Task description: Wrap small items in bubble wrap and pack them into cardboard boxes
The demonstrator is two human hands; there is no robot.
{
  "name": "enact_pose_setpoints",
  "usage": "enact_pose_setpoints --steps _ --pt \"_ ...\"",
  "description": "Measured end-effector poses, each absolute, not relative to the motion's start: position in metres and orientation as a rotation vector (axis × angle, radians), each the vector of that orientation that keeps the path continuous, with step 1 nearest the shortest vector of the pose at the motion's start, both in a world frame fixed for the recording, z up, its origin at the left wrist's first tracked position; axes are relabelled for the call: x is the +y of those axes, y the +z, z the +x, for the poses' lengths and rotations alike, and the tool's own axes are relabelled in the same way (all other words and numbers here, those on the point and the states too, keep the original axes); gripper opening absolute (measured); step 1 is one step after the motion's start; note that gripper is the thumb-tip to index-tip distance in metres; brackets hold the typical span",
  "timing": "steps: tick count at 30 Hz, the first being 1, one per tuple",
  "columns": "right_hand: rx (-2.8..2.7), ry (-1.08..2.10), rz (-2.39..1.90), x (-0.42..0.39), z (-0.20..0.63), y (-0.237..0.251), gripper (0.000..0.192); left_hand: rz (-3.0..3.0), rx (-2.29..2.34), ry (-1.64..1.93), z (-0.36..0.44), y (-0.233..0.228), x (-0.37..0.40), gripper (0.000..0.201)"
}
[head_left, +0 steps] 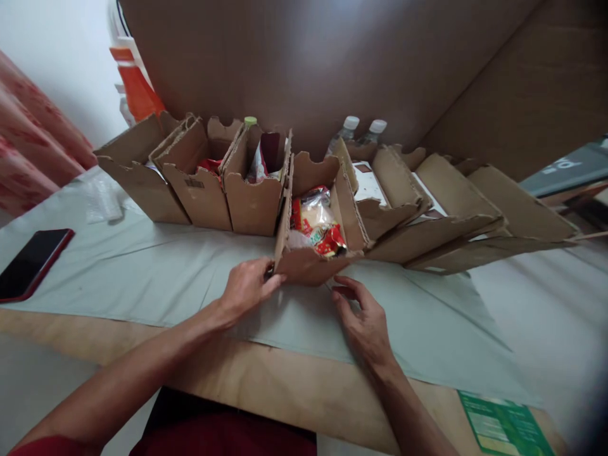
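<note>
A small open cardboard box (304, 263) stands in front of me on a pale grey cloth (156, 272), pulled forward out of a row of similar boxes. It holds red and yellow snack packets (317, 223). My left hand (247, 288) touches the box's front left corner with its fingertips. Just below the box's front right corner my right hand (363, 320) rests on the cloth, fingers slightly apart, holding nothing.
More cardboard boxes (199, 177) line up to the left, and flattened, tilted ones (451, 215) to the right. Two capped bottles (361, 133) stand behind. A dark phone (33, 263) lies at left. A large cardboard sheet (332, 57) leans behind. A green paper (503, 424) lies at bottom right.
</note>
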State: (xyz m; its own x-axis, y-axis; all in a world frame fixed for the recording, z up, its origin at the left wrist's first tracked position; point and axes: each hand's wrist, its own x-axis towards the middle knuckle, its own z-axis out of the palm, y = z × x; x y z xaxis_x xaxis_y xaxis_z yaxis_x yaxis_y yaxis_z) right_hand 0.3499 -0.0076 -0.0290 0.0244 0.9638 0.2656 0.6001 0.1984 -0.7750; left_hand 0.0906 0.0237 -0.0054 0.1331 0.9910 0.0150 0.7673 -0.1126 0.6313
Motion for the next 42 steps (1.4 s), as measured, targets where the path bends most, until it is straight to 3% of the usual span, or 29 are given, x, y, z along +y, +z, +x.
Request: enact_pose_setpoints --steps 5,13,17,19,22,25,27,32,37,42 --pt "-1.759 0.421 -1.488 -0.007 0.354 -0.052 0.024 1.881 1.816 0.554 0.103 0.001 0.081 0.047" --pt "-1.856 0.336 -1.492 -0.013 0.356 -0.056 0.023 1.847 1.69 0.609 0.115 -0.013 0.115 0.041" --pt "-1.866 0.388 -1.43 -0.011 0.346 -0.033 0.021 1.961 1.481 0.631 0.091 -0.022 0.064 0.028" --pt "-1.903 0.441 -1.348 -0.003 0.329 -0.007 0.023 2.042 1.368 0.61 0.077 -0.03 0.023 0.031" --pt "-2.015 0.47 -1.217 0.026 0.285 0.044 0.04 2.177 1.237 0.561 0.061 -0.04 -0.042 0.051" --pt "-2.163 0.403 -1.258 0.072 0.231 0.087 0.062 2.158 1.23 0.512 0.051 -0.043 -0.09 0.046" --pt "-2.25 0.309 -1.408 0.101 0.199 0.104 0.067 2.106 1.23 0.52 0.047 -0.041 -0.109 0.043" --pt "-2.286 0.062 -1.65 0.124 0.161 0.107 0.031 1.94 1.14 0.684 0.031 -0.04 -0.122 0.039" --pt "-2.317 0.008 -1.508 0.051 0.184 0.094 0.025 1.619 1.283 1.039 0.003 -0.039 -0.114 0.026" --pt "-2.401 0.231 -1.142 -0.045 0.262 0.097 0.026 1.381 1.539 1.319 -0.021 -0.027 -0.098 0.033"
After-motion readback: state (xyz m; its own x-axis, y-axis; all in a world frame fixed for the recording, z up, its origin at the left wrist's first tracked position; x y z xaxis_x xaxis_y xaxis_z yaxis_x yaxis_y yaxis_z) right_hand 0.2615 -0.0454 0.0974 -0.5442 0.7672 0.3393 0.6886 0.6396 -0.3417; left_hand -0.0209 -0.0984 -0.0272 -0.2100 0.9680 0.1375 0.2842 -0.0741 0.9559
